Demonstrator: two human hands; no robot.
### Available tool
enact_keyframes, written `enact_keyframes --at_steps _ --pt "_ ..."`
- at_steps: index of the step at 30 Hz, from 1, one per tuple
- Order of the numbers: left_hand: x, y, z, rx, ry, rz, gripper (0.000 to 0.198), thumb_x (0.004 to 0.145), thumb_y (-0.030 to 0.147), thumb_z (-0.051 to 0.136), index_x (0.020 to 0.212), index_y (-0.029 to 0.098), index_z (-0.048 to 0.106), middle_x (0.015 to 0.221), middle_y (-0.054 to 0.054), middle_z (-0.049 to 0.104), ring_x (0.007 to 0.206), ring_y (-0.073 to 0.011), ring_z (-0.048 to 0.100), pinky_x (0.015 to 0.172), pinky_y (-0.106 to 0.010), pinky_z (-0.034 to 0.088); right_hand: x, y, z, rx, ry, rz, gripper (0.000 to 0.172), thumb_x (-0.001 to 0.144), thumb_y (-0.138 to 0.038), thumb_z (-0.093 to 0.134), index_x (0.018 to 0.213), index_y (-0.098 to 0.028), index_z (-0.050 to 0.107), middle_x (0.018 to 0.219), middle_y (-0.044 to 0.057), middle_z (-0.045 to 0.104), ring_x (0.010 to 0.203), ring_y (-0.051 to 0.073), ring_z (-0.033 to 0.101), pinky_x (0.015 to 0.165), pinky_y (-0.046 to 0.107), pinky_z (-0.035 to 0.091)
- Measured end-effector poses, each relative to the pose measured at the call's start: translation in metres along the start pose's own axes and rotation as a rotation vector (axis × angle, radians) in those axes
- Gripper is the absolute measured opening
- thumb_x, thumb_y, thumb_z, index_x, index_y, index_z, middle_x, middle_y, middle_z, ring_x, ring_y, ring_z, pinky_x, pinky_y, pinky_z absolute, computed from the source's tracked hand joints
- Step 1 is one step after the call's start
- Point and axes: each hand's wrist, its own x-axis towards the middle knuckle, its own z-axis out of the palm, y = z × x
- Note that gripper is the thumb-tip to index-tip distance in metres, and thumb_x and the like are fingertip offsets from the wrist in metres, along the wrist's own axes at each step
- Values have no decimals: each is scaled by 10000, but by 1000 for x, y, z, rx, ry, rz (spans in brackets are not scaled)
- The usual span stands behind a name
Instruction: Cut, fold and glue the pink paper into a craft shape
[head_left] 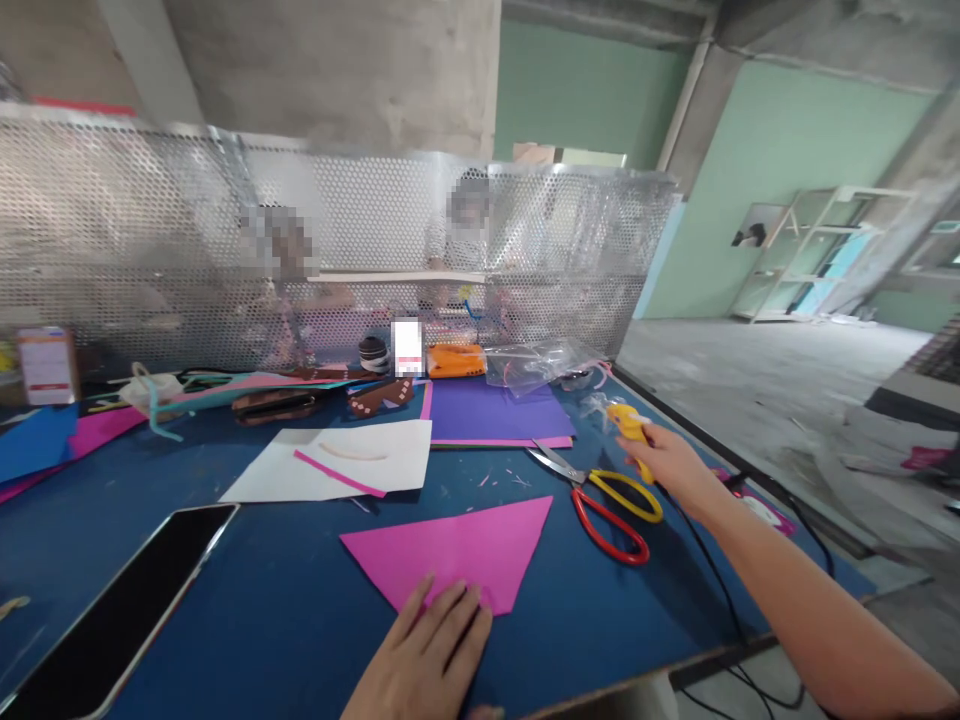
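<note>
My left hand (435, 650) lies with its fingers outstretched on the lower edge of a magenta piece of paper (465, 550), pressing it to the blue tabletop. In my right hand (667, 455) is a yellow hot glue gun (628, 420), its tip pointing away and to the left and its black cord (709, 565) trailing down off the table. Between the two hands lie scissors (581, 485) with one red and one yellow handle, blades apart. Beyond the magenta paper rests a white sheet (300, 465) with a thin pink strip (341, 475) on it.
A dark-screened phone (127, 610) lies at the left. Purple paper (502, 410), brown cut-out glasses (379, 398) and an orange packet (456, 360) lie toward the back. A perforated metal screen (375, 230) stands behind the table, with people beyond it.
</note>
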Motion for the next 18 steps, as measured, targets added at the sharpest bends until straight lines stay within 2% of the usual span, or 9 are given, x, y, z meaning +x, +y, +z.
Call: enact_keyframes --at_steps 2,4,8,11,15,18 --pt "-1 0 -2 -14 -108 43 457 943 491 514 1244 176 653 1186 -40 720 1123 -195 615 1151 -319 327 18 3 -1 -174 32 13 308 958 -361 613 1194 -164 617 1164 71 653 965 215 663 816 404 569" --pt "0 -3 -4 -12 -134 54 461 918 477 559 1255 176 648 1196 -42 718 1128 -202 616 1104 -307 384 32 7 0 -336 76 13 345 955 -351 622 1253 -177 594 1259 89 617 1049 238 644 871 446 558" --pt "4 -6 -6 3 -84 61 480 890 502 578 1244 188 661 1188 -33 727 1110 -212 635 1025 -313 456 48 11 6 -588 183 8 358 954 -345 624 1266 -174 586 1273 101 610 1061 239 640 881 450 554" --pt "6 -4 -8 16 -118 44 474 876 504 599 1234 202 669 1194 -27 728 1108 -217 644 983 -320 495 58 8 8 -713 243 5 363 952 -345 628 1266 -167 586 1273 105 610 1061 241 641 881 449 554" --pt "7 -1 -12 8 -139 33 470 869 497 609 1235 208 666 1202 -20 726 1112 -213 649 968 -322 518 75 2 9 -804 257 -6 367 950 -345 632 1264 -161 587 1270 108 610 1060 241 641 880 446 554" --pt "5 -1 -11 -38 -159 6 462 875 465 605 1247 197 655 1216 -32 719 1133 -210 640 1014 -323 495 85 -1 9 -832 244 -12 367 950 -346 632 1264 -161 586 1267 108 612 1057 241 642 878 446 555"
